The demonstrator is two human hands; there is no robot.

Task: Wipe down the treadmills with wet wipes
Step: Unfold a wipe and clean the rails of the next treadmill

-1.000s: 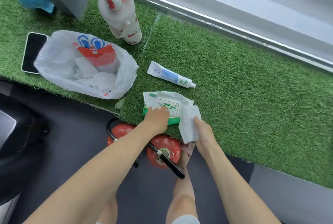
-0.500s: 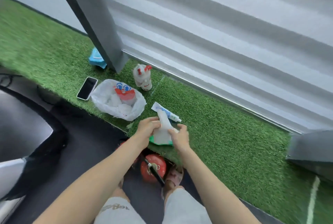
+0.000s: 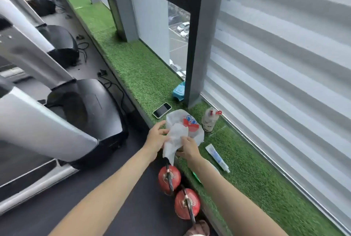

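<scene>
Two red fire extinguishers (image 3: 169, 178) stand nearest, on the dark floor against the turf-covered surface (image 3: 247, 178). Just beyond them both hands hold one white wet wipe (image 3: 175, 140) in the air. The left hand (image 3: 156, 137) pinches its left edge, the right hand (image 3: 190, 149) grips its right side, and a loose corner hangs down between them. The wipe looks thin, limp, damp and almost weightless. It will likely bunch or tear if tugged, so it is best spread by opposite edges and then folded into a flat pad under the palm. Behind it on the turf lie a tube (image 3: 217, 157), a white plastic bag (image 3: 191, 121), a spray bottle (image 3: 209, 119) and a phone (image 3: 162, 110). Farther left, across the floor, the nearest treadmill (image 3: 98, 106) stands well apart from the wipe.
</scene>
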